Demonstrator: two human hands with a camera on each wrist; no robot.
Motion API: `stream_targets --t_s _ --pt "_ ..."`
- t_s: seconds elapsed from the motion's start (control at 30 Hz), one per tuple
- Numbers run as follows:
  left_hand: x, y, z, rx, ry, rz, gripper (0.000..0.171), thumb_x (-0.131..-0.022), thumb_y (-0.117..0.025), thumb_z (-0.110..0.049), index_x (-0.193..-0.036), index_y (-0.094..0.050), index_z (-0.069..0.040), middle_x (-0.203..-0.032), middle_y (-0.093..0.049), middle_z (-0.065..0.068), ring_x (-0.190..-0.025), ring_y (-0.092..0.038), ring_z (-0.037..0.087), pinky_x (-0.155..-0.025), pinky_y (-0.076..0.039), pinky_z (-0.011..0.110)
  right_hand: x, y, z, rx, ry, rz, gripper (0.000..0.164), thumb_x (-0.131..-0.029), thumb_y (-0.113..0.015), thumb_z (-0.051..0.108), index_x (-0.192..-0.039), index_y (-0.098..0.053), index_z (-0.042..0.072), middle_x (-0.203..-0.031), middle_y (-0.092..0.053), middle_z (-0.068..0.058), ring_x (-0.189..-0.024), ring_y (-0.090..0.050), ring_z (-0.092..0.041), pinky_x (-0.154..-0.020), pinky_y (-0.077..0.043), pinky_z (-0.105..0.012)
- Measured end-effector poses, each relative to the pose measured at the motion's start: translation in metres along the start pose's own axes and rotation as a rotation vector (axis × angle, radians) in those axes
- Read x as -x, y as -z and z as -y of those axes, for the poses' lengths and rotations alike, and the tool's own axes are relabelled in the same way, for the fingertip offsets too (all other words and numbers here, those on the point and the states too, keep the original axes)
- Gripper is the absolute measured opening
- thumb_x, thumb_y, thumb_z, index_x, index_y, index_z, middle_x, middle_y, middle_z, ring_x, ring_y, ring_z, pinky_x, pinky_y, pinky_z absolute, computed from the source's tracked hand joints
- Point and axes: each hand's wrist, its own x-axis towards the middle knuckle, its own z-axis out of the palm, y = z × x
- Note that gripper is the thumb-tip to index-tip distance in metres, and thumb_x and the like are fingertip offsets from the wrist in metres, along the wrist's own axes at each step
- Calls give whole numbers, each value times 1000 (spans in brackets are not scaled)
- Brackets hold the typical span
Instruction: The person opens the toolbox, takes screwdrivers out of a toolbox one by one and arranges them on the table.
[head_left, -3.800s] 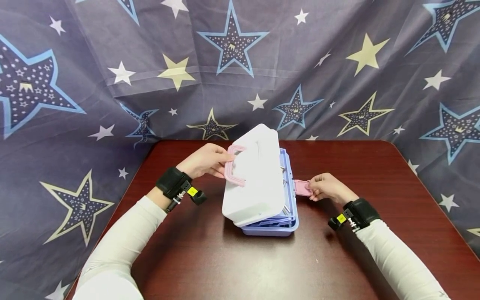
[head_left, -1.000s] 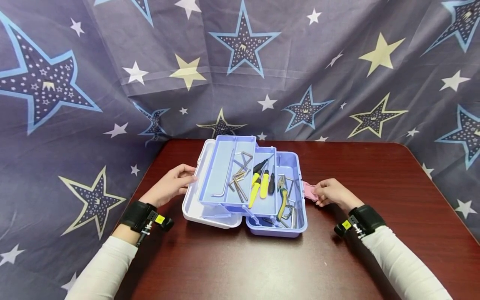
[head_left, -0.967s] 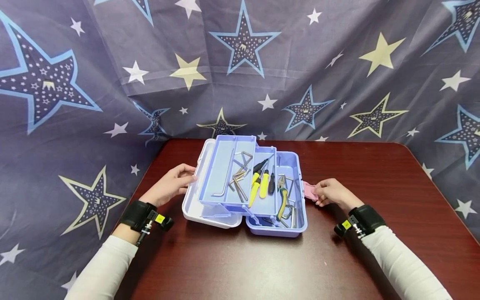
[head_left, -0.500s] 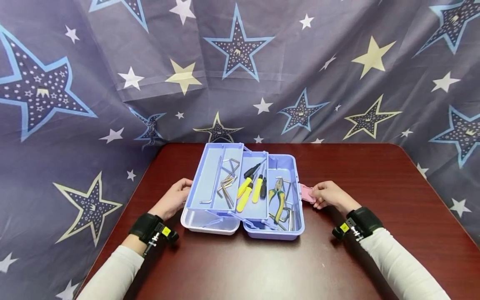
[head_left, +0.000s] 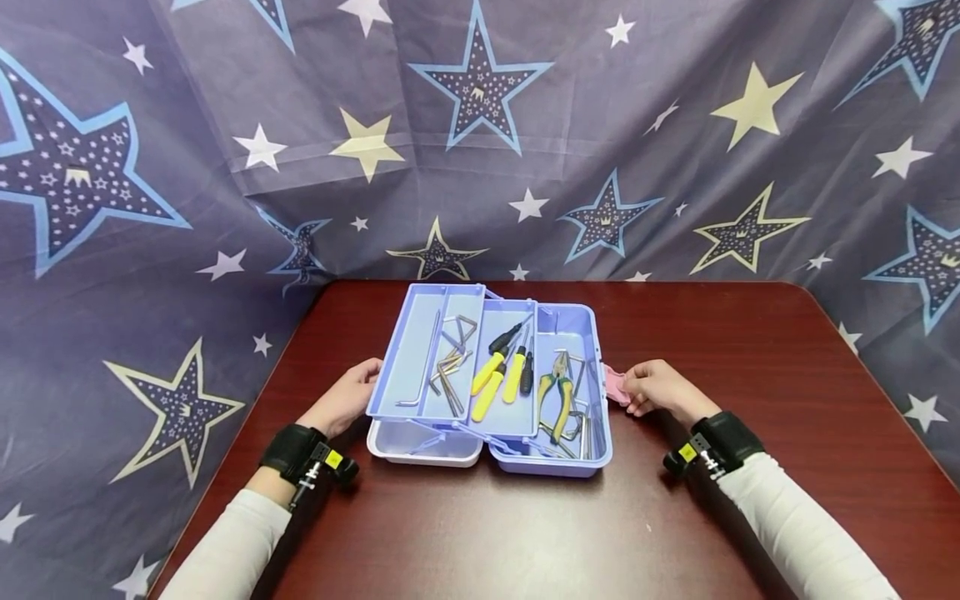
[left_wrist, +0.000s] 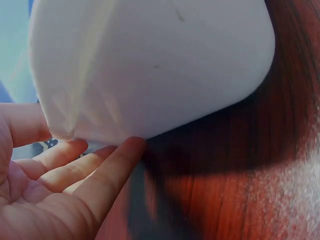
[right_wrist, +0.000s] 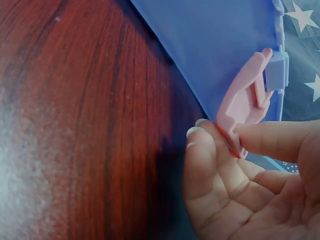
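A toolbox stands opened on the table, its blue base on the right and its white lid folded down on the left. Two linked blue trays reach over the lid. My left hand holds the lid's rim, its thumb partly hidden behind the wall and its fingers against the outside in the left wrist view. My right hand pinches the pink latch on the base's right side between thumb and fingers. Yellow-handled screwdrivers, hex keys and pliers lie inside.
The dark red wooden table runs under everything. A grey curtain with stars hangs behind it and along its left side. More metal hex keys lie in the base.
The lid has swung open to the left, and the trays have spread out. My left hand has left the pink handle for the lid's rim. My right hand has stayed on the latch.
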Motion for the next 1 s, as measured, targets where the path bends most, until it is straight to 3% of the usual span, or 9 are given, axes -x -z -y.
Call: stream_targets --t_s 0.3,0.83,1.0 --pt "-6 -13 1 51 -15 32 19 -95 -45 1 -113 -44 7 -93 -67 3 -82 -64 13 -73 -55 30 4 18 1 7 -8 -1 14 -90 -50 -1 -96 -53 -14 -64 -60 -8 -54 -60 -15 -56 -55 -30" --pt "-21 -54 -3 80 -31 86 30 -94 -50 0 -122 -42 8 -106 -63 12 -92 -63 14 -80 -54 36 22 52 -12 41 -64 -52 19 -92 -48 1 -101 -53 -15 -67 -60 -5 -56 -60 -14 -57 -55 -31" --pt "-22 -59 -4 78 -13 71 32 -94 -51 -2 -123 -42 8 -108 -62 13 -93 -62 14 -80 -54 37 27 57 -2 173 -30 -95 22 -90 -54 5 -97 -57 -15 -64 -59 -3 -57 -60 -15 -56 -55 -33"
